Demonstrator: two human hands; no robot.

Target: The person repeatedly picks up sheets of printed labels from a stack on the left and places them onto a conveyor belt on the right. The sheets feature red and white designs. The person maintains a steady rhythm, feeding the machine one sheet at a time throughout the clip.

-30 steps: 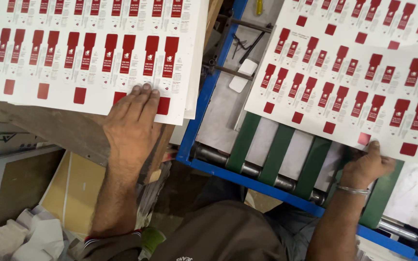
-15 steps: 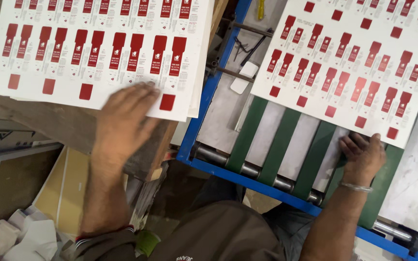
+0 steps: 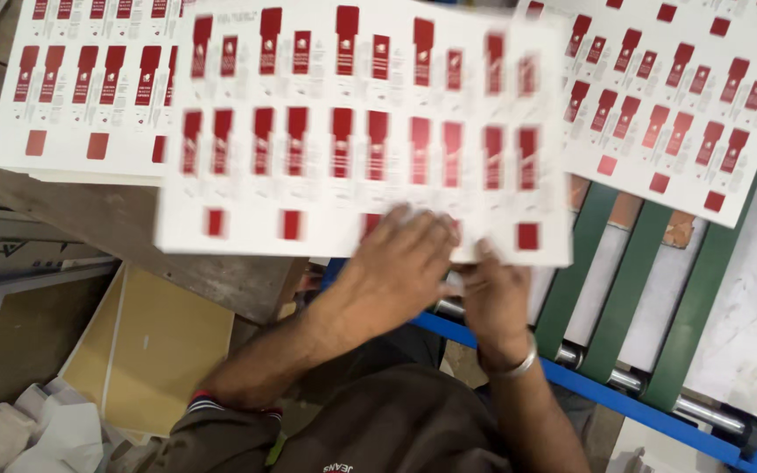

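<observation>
A white printed sheet [image 3: 361,131] with rows of red label shapes is in the air in the middle, blurred by motion. Both hands hold its near edge. My left hand [image 3: 400,263] lies over the edge from above. My right hand [image 3: 492,298], with a metal bangle at the wrist, grips the same edge just to the right, its fingertips hidden under the sheet. A stack of the same sheets [image 3: 89,88] lies on the wooden table at the left. Another such sheet [image 3: 676,88] rests on the conveyor at the right.
The conveyor has green belts [image 3: 628,289], a steel roller [image 3: 703,412] and a blue frame [image 3: 606,394]. The worn wooden table [image 3: 133,236] carries the stack. Below it lie a yellow board [image 3: 159,342] and crumpled white paper [image 3: 37,429].
My right hand pulled a sheet off the conveyor toward the left. My left hand left the stack and came right onto that sheet. A further sheet now lies on the belts.
</observation>
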